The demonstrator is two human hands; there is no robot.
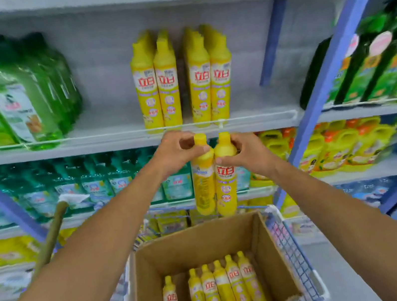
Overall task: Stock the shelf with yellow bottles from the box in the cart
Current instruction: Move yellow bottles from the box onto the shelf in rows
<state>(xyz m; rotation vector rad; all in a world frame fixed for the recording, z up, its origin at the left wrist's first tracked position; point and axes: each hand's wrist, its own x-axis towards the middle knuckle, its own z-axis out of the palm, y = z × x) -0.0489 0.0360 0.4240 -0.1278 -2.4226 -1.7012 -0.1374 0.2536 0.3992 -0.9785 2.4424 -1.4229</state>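
We are at the carrying step. Our left hand [179,151] curls its fingers round the neck of one bottle [204,186], our right hand [243,152] round the shoulder of the second bottle [225,187]. They touch side by side at the centre of the frame, above the box [202,241] in the cart [291,247], caps up, long axis vertical. Next, we judge, they must rise over the shelf [111,141] rail, upright, beside the stocked bottles [169,89].

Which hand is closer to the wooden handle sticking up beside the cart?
Left. The left hand, holding a yellow bottle, is right of the wooden handle; the right hand, gripping the second bottle, lies farther right.
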